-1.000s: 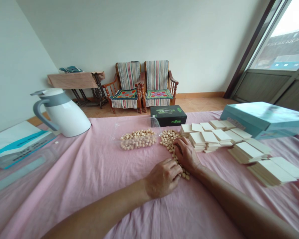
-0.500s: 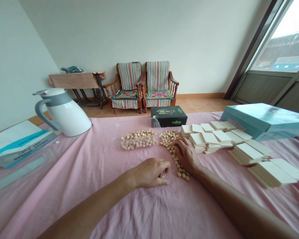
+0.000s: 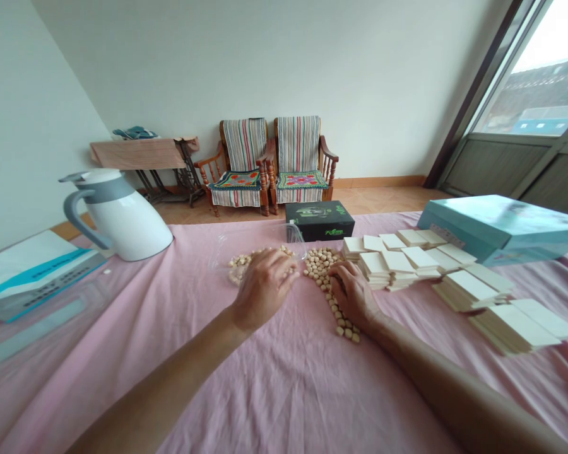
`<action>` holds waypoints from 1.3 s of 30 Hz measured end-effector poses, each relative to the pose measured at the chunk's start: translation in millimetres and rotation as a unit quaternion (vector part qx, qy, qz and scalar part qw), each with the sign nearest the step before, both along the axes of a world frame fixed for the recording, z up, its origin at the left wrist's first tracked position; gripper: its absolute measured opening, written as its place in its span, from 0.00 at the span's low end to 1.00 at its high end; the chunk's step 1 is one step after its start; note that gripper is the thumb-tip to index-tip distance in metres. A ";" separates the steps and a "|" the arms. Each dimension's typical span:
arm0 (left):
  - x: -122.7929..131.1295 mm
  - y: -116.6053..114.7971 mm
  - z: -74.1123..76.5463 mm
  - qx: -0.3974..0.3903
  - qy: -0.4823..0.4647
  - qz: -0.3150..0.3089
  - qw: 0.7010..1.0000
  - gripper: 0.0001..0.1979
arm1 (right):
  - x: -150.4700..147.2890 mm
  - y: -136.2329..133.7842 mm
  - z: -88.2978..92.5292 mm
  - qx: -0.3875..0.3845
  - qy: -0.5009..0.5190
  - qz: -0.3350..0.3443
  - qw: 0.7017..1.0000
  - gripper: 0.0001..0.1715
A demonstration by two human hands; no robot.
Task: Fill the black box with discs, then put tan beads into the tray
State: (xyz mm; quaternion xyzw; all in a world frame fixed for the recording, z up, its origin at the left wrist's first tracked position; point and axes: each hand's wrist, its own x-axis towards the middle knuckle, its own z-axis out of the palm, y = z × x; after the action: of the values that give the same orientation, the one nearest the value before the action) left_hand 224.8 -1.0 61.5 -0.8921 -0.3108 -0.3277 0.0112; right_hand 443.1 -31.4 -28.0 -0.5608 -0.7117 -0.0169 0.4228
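Note:
My left hand [image 3: 266,284] hangs over the near part of a clear plastic tray [image 3: 220,252], its fingers curled downward. The tray holds many small, rounded tan pieces [image 3: 239,260], partly covered by the hand. What those fingers hold, if anything, is hidden. My right hand [image 3: 355,293] rests on the cloth with bent fingers against a loose pile of the same tan pieces [image 3: 322,260]. Its fingertips are out of sight behind the hand. A line of pieces runs from the pile toward me, along the inner side of this hand.
Stacks of pale rectangular tiles [image 3: 397,261] stand to the right of my right hand, before a light-blue box [image 3: 497,227]. A black box [image 3: 319,221] sits behind the tray. On the left are a white jug [image 3: 132,221] and a white-and-blue box [image 3: 38,271]. Pink cloth [image 3: 265,384] covers the surface.
My left hand has moved away from me and slightly left, from beside the line of pieces to over the tray. My right hand has stayed nearly in place.

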 end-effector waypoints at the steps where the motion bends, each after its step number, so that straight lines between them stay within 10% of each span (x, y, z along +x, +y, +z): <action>1: 6.8 -6.3 -7.8 -0.034 0.009 -0.051 0.998 0.05 | -0.1 0.1 -0.2 0.004 0.001 0.001 1.000 0.08; 6: 39.4 -36.2 -46.4 -0.156 0.079 -0.153 0.973 0.06 | 0.0 0.8 -1.3 0.013 0.004 0.003 1.000 0.08; 12: 52.4 -45.8 -57.6 -0.179 0.098 -0.169 0.964 0.07 | -0.9 0.4 -0.5 0.008 0.008 -0.001 1.000 0.08; 27: -30.1 29.2 5.5 0.064 -0.106 0.090 0.988 0.06 | 0.9 1.3 -2.5 0.009 0.000 0.008 1.000 0.08; 33: -80.8 30.9 -21.5 0.063 -0.184 0.173 0.965 0.11 | 0.0 -0.1 -1.1 0.013 0.008 0.011 1.000 0.11; 39: -99.4 34.1 -64.5 -0.177 -0.333 0.197 0.905 0.29 | -2.8 -4.5 2.7 -0.028 0.001 0.077 0.997 0.14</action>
State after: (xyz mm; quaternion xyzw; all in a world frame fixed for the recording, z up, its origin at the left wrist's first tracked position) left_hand 125.3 33.1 -3.0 -0.6388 -0.5190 -0.5365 -0.1865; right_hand 440.3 -35.9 -25.3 -0.5158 -0.7527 0.0368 0.4075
